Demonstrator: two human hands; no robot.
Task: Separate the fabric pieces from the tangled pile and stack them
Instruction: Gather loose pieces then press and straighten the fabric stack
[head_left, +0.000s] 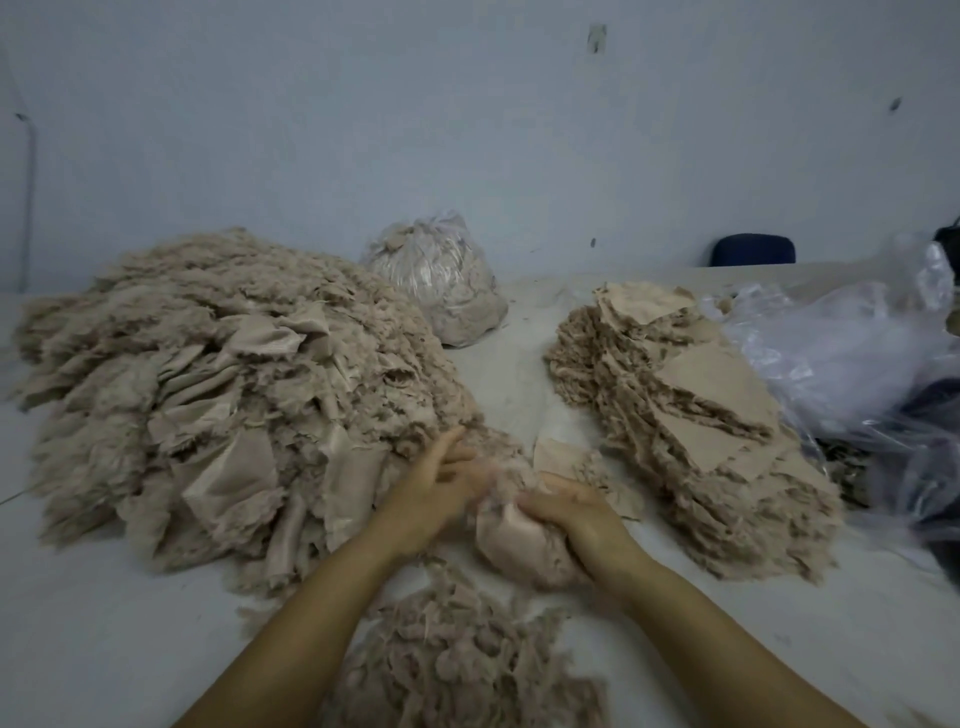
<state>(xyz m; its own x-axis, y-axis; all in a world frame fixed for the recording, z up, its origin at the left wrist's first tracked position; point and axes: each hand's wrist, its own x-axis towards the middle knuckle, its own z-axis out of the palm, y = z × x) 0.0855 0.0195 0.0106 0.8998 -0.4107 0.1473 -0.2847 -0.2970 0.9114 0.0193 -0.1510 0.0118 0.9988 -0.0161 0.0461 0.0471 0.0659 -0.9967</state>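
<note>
Head view, tangled pile (218, 395): I logged a large beige heap of frayed fabric on the left of the tabletop (104, 623), its near edge reaching to my left hand.
Head view, stack (696, 415): sorted pieces lay in a leaning, overlapping bank on the right, well apart from the pile; its upper sheets sat askew.
Head view, held piece (519, 540): a pale crumpled piece sat between my hands at the front centre, fuzz trailing from it.
Head view, left hand (436, 488): fingers lay fairly straight against the fluff at the pile's edge; blurred, but it appeared relaxed and clasped nothing that I could see.
Head view, right hand (571, 514): fingers curled over the held piece, gripping it.
Head view, loose scraps (457, 654): a low mound of frayed fibre lay between my forearms, just below the held piece.
Head view, filled bag (441, 280): clear plastic, packed with similar material, behind the pile.
Head view, empty plastic (841, 353): crumpled sheeting touching the stack's far right side.
Risk, snagging: I judged that threads joined to the pile could drag neighbours along if I pulled fast.
Risk, tearing: frayed edges looked weak; a hard tug might rip the piece.
Risk, stack slip: the leaning bank could slide toward the plastic if a piece landed off-centre.
Risk, mixing: scraps below might cling and travel onto the stack.
</note>
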